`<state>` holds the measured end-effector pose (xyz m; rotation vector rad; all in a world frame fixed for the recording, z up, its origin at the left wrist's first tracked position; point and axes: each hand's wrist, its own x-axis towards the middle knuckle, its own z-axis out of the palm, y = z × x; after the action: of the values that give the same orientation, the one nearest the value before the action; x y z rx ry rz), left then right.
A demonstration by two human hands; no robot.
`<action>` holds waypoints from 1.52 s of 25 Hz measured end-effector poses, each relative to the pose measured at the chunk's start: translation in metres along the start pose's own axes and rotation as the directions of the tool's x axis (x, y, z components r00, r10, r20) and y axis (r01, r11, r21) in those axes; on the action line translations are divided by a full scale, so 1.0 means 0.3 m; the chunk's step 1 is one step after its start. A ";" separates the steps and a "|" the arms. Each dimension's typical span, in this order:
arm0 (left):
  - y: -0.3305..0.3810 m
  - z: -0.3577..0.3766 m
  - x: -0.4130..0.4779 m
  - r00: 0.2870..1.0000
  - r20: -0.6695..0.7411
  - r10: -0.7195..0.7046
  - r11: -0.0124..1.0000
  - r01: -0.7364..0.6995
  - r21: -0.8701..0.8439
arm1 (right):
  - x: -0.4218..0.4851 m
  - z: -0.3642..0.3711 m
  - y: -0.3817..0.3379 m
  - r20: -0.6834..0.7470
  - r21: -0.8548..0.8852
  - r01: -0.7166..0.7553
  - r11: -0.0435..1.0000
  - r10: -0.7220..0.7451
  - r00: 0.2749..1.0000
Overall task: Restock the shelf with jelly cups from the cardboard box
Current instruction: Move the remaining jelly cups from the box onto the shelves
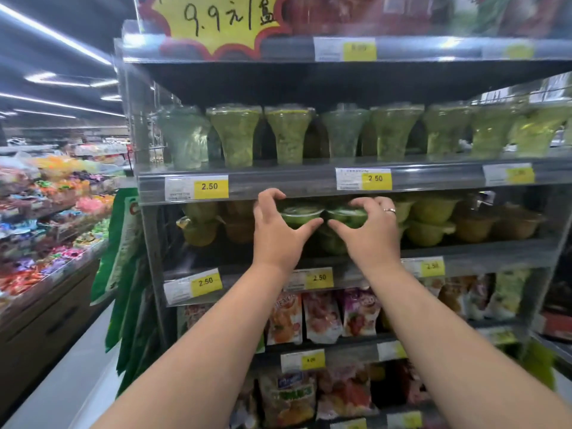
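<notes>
At the middle tier of the shelf unit, both hands reach in side by side, each gripping one green jelly cup. Left hand: fingers curled over the lid of the left jelly cup, thumb stretched beneath its rim. Right hand: fingers curled over the right jelly cup, thumb beneath it, a ring on one finger. The two cups are held level and touch each other rim to rim; the thumb tips lie close together but apart. Directly below them another green cup sits on the tier.

Left of the hands stand stacked yellow-green cups and orange cups; right of the hands stand stacked lime cups, then amber cups. Yellow price tags reading 2.50 run along the rail above this tier, and a further 2.50 tag marks the rail below it.

The tier above carries a row of tall flared green cups. A handwritten yellow sign reading 9.9 hangs at the top. The tiers below hold fruit-printed pouches. Green bags hang on the unit's left side, and an open display of bright wrapped sweets fills the aisle farther left.
</notes>
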<state>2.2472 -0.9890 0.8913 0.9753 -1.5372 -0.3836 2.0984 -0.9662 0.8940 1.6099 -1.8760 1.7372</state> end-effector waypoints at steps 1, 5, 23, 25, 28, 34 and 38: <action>0.001 0.012 -0.004 1.000 0.003 0.008 1.000 -0.008 0.002 | 0.007 -0.001 0.006 0.017 -0.006 -0.008 1.000 0.008 1.000; 0.003 0.039 -0.003 1.000 -0.014 0.027 0.997 -0.026 0.067 | 0.019 0.001 0.022 0.047 0.004 -0.005 1.000 0.005 0.999; -0.095 0.020 -0.158 0.990 -0.110 0.088 0.996 -0.087 0.013 | -0.105 0.032 0.057 0.087 0.136 -0.021 0.991 0.009 0.996; -0.125 0.016 -0.232 0.991 -0.122 0.045 0.997 -0.052 -0.055 | -0.167 0.039 0.065 0.066 0.172 -0.023 0.985 0.011 0.998; -0.173 0.017 -0.356 0.996 -0.065 -0.066 0.988 0.056 -0.143 | -0.291 0.047 0.113 0.069 0.204 -0.092 0.975 0.079 0.994; -0.340 0.049 -0.637 0.964 0.118 -0.237 0.965 0.248 -0.088 | -0.649 0.091 0.299 0.197 0.158 -0.256 0.954 0.223 0.955; -0.468 0.083 -0.852 0.894 0.195 -0.403 0.912 0.410 0.005 | -0.862 0.091 0.450 0.350 0.086 -0.369 0.925 0.319 0.881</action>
<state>2.2571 -0.8862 0.6174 1.2643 -1.4846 -0.8216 2.1252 -0.8649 0.6204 1.8062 -2.3677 1.8748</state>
